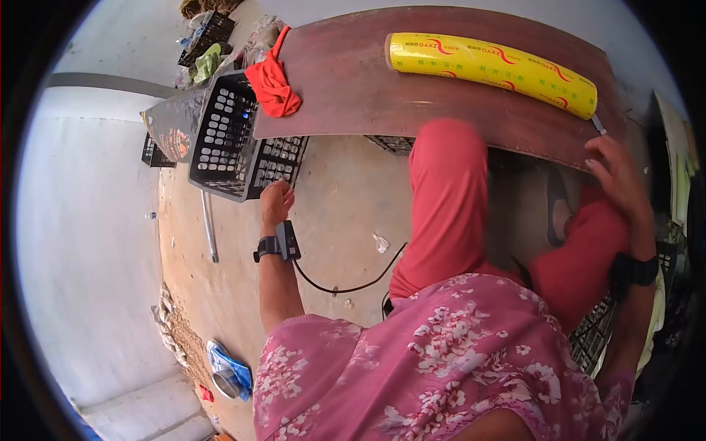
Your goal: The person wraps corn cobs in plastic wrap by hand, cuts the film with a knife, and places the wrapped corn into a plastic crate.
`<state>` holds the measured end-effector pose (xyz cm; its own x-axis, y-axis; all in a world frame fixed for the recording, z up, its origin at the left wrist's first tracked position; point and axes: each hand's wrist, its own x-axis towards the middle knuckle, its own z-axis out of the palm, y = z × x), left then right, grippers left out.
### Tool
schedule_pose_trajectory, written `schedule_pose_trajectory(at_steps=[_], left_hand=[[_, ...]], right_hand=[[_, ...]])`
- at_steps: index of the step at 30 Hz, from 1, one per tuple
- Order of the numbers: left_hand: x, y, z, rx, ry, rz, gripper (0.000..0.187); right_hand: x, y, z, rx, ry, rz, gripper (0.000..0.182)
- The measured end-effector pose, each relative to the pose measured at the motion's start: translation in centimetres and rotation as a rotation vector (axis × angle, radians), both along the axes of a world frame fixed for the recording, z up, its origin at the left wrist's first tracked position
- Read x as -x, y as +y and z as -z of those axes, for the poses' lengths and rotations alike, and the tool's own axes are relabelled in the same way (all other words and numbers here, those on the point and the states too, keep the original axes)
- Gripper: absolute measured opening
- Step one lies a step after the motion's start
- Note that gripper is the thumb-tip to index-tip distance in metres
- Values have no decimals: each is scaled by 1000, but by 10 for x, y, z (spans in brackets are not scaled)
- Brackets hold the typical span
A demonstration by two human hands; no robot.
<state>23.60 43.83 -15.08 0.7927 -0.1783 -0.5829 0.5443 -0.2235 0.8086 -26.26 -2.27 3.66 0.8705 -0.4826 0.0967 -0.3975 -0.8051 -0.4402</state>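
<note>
My left hand (277,201) is curled at the near rim of a black plastic crate (245,192); its fingers look closed on that edge, though the fingertips are partly hidden. The crate stands by the left end of a reddish-brown tabletop (338,88). My right hand (618,173) is at the table's right edge, fingers loosely bent and thumb apart, with nothing visible in it. Just beyond its fingertips lies a small grey strip (599,125), beside the end of a yellow printed roll of wrap (493,67). I cannot make out what the strip is.
A red cloth (273,87) hangs at the table's left corner near a dark plastic bag (176,121). On the floor are a metal tube (209,228), a blue-and-white bag (234,367) and a metal can (225,383). A black cable (334,291) runs from my left wrist device.
</note>
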Motion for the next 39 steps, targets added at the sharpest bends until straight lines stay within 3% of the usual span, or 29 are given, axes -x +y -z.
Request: schedule_pose_trajectory(at_steps=[1, 3, 6, 9, 13, 17, 18, 21, 31, 39], left_hand=[[-3, -1, -10, -251, -143, 19, 31], [-53, 34, 41, -492, -580, 109, 48], [-66, 28, 13, -1265, -788, 328, 64], [-74, 24, 1, -1240, -710, 326, 72], [-103, 26, 7, -1186, -571, 431, 64], [-117, 33, 18, -1249, -655, 481, 41], [-118, 33, 18, -1251, -712, 485, 28], [-115, 38, 11, -1312, -780, 538, 23], [-20, 124, -10, -1329, -766, 587, 14], [90, 161, -5, -940, -867, 628, 13]], right_hand=[[1, 0, 1, 12, -12, 21, 21], [0, 3, -5, -55, 74, 55, 21], [6, 2, -7, -48, 160, 86, 22], [15, -1, -6, -7, 188, 136, 24], [16, -1, -15, -106, 216, 238, 24], [14, -3, -19, -171, 232, 307, 21], [16, -6, -16, -155, 223, 292, 20], [17, -10, -16, -182, 229, 282, 18], [27, -18, -11, -207, 182, 255, 16], [39, -25, -4, -125, 188, 165, 20]])
